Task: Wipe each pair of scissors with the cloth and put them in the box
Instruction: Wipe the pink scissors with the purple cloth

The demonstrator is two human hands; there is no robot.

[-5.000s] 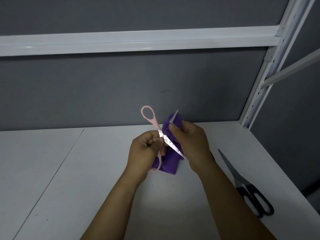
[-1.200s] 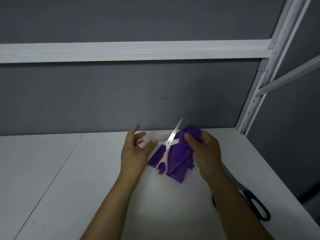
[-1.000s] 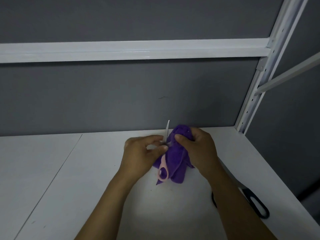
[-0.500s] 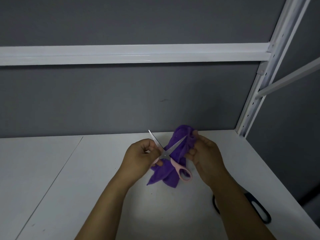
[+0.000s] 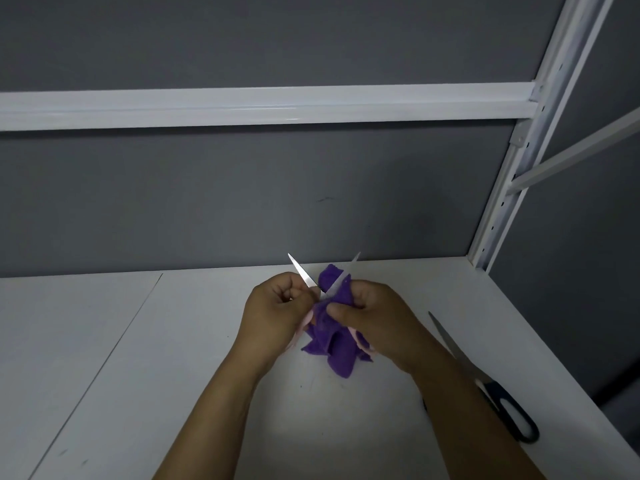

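**Now: pink scissors (image 5: 304,274) spread open against purple cloth (image 5: 332,344)**

A grey wall (image 5: 242,202) fills the far side. A white rail (image 5: 242,105) crosses it and meets a perforated upright post (image 5: 498,209) at the right. Below lies the white shelf (image 5: 173,341), with a seam down its left part. Black-handled scissors (image 5: 495,393) lie closed near its right edge, partly behind the forearm. Over the shelf's middle, the right hand (image 5: 374,317) curls its fingers tight round the bunched cloth and one blade. The left hand (image 5: 277,313) has its fingers wrapped round a pink handle. The blades stand in a V, tips pointing far.
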